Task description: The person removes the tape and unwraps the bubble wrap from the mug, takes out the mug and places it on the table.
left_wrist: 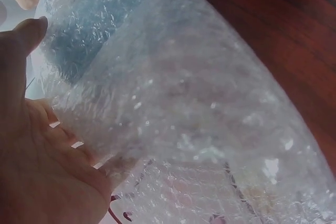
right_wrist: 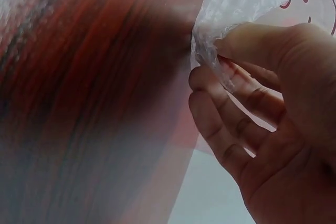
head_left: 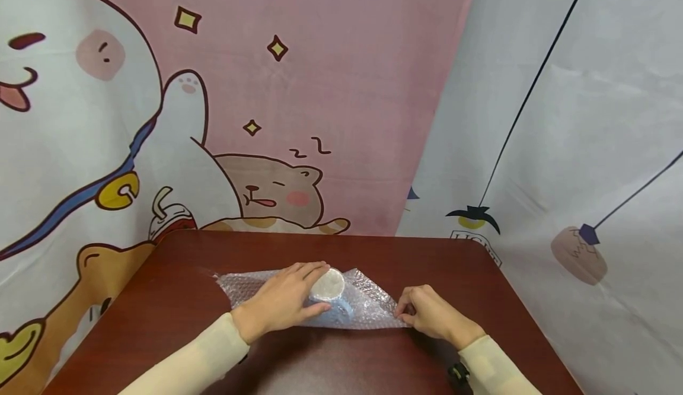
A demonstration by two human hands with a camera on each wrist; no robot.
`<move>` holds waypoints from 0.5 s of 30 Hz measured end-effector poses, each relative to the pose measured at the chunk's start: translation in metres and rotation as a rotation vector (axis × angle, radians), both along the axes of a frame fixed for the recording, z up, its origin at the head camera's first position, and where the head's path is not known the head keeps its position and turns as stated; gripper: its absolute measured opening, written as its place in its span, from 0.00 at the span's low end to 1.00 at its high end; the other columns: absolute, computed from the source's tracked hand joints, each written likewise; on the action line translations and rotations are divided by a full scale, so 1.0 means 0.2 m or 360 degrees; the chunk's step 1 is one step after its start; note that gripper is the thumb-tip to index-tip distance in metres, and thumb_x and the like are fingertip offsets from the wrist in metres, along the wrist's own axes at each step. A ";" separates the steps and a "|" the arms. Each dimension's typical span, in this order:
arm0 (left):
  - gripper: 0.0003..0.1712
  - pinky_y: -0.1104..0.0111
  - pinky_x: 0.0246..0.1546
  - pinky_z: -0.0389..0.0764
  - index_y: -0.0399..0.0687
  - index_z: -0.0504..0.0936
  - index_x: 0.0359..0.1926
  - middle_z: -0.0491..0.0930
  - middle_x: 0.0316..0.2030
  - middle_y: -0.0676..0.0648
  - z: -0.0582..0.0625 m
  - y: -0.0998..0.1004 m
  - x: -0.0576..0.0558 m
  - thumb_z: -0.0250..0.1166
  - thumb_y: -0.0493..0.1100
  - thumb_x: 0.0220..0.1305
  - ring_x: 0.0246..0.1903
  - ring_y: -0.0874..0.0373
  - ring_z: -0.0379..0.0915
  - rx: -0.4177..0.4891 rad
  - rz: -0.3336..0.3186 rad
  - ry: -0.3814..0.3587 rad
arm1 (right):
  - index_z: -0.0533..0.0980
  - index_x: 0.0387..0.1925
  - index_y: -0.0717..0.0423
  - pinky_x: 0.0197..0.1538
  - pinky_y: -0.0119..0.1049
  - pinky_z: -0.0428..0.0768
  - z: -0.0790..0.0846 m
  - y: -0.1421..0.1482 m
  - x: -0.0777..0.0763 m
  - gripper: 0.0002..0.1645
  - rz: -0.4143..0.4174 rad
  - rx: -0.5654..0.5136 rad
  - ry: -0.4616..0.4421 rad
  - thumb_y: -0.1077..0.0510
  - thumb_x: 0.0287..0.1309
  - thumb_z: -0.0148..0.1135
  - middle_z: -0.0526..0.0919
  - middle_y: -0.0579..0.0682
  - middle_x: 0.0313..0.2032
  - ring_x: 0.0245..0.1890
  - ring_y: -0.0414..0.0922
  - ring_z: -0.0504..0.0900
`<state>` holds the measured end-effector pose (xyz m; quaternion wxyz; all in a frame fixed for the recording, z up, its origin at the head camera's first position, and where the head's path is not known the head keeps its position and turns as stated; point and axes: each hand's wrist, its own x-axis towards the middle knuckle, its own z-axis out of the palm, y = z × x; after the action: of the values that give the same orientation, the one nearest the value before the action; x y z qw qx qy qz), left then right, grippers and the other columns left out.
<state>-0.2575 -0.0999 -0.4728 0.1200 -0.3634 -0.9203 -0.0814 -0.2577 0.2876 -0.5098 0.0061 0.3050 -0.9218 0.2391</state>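
Bubble wrap [head_left: 373,312] lies across the table around a pale blue, cup-shaped object [head_left: 340,312] with a white round end. My left hand [head_left: 285,300] holds this object through the plastic, its fingers over the far side and the thumb at the front. In the left wrist view the blue body [left_wrist: 89,30] shows through the layered film, and the thumb [left_wrist: 32,35] is beside it. At the sheet's right end my right hand [head_left: 429,313] pinches a gathered corner. Close up in the right wrist view, thumb and forefinger squeeze that crumpled corner [right_wrist: 207,51].
A dark reddish-brown wooden table [head_left: 299,365] bears the work. Behind it hangs a cloth backdrop [head_left: 363,86] printed with cartoon animals. A pale cloth with lamp drawings [head_left: 581,116] covers the right side.
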 end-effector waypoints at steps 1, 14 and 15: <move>0.49 0.45 0.81 0.82 0.42 0.76 0.85 0.80 0.82 0.42 0.00 0.00 0.00 0.69 0.71 0.82 0.78 0.42 0.81 0.0005 -0.0001 -0.0005 | 0.94 0.34 0.41 0.37 0.28 0.83 0.00 0.00 0.00 0.14 -0.0012 0.0011 -0.0006 0.66 0.66 0.84 0.92 0.37 0.39 0.35 0.27 0.81; 0.49 0.45 0.78 0.84 0.43 0.76 0.85 0.80 0.81 0.43 0.01 -0.01 0.00 0.71 0.71 0.80 0.77 0.42 0.81 0.0029 -0.0003 -0.0031 | 0.93 0.41 0.39 0.42 0.37 0.87 0.07 -0.04 0.01 0.05 -0.0236 0.0171 0.0189 0.55 0.71 0.84 0.94 0.34 0.44 0.45 0.39 0.92; 0.49 0.44 0.78 0.84 0.43 0.76 0.85 0.80 0.81 0.43 0.01 -0.01 0.00 0.71 0.71 0.80 0.77 0.42 0.81 0.0033 -0.0003 -0.0039 | 0.93 0.42 0.40 0.42 0.37 0.87 0.08 -0.05 0.01 0.05 -0.0238 0.0162 0.0205 0.56 0.71 0.84 0.94 0.34 0.44 0.45 0.39 0.91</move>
<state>-0.2571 -0.1009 -0.4698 0.1123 -0.3618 -0.9205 -0.0955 -0.2565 0.2779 -0.4930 0.0676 0.2501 -0.9507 0.1707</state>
